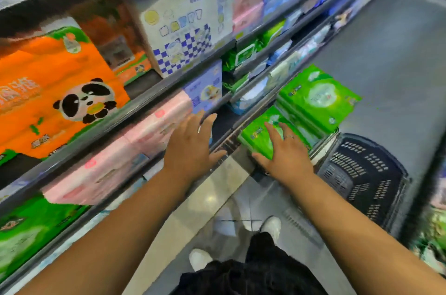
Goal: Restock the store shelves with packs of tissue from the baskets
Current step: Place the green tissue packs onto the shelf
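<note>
My left hand (191, 144) reaches with straight fingers toward the gap on the middle shelf, beside the pink tissue packs (135, 147) and a lilac pack (205, 87). My right hand (284, 150) lies flat, fingers spread, on a green tissue pack (257, 135) at the low shelf edge. More green packs (318, 97) are stacked just beyond it. A dark plastic basket (364, 174) stands on the floor to the right of that hand. The view is blurred.
Orange panda packs (53, 94) and white checkered packs (183, 34) fill the upper shelf. Metal shelf edges (149, 99) run diagonally across. Grey floor (398, 53) stretches down the aisle. My feet in white shoes (271, 224) stand on the tiles below.
</note>
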A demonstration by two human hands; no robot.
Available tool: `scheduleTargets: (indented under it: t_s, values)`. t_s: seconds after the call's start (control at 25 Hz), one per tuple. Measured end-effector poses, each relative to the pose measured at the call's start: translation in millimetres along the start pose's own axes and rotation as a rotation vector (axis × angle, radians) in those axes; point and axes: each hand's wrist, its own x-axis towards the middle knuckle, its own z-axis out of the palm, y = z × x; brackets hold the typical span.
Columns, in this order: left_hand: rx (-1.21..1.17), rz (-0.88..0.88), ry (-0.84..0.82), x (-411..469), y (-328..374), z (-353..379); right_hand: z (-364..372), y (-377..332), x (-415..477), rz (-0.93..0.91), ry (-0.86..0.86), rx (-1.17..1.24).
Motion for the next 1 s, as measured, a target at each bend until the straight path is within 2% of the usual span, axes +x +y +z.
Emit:
scheduleTargets:
  t_s: [0.16, 0.48, 0.64, 0.88, 1.0]
  values:
    - [-0.018, 0.097, -0.078, 45.5, 64.7, 33.8, 1.2, 76.9, -0.7, 0.119, -0.022, 0.013]
    - [-0.009, 0.095, -0.268, 125.3, 148.8, 106.9, 10.1, 194.1, 28.8, 0.201, -0.076, 0.095]
    - [-0.022, 0.095, -0.288, 153.1, 159.5, 132.5, 22.6, 224.0, 51.3, 0.241, -0.176, 0.115]
    - [0.003, 0.146, -0.436, 208.8, 143.4, 185.8, 63.9, 234.7, 85.7, 0.353, -0.289, 0.175]
    - [0.011, 0.21, -0.523, 245.8, 126.5, 223.8, 91.5, 233.8, 113.6, 0.477, -0.322, 0.217]
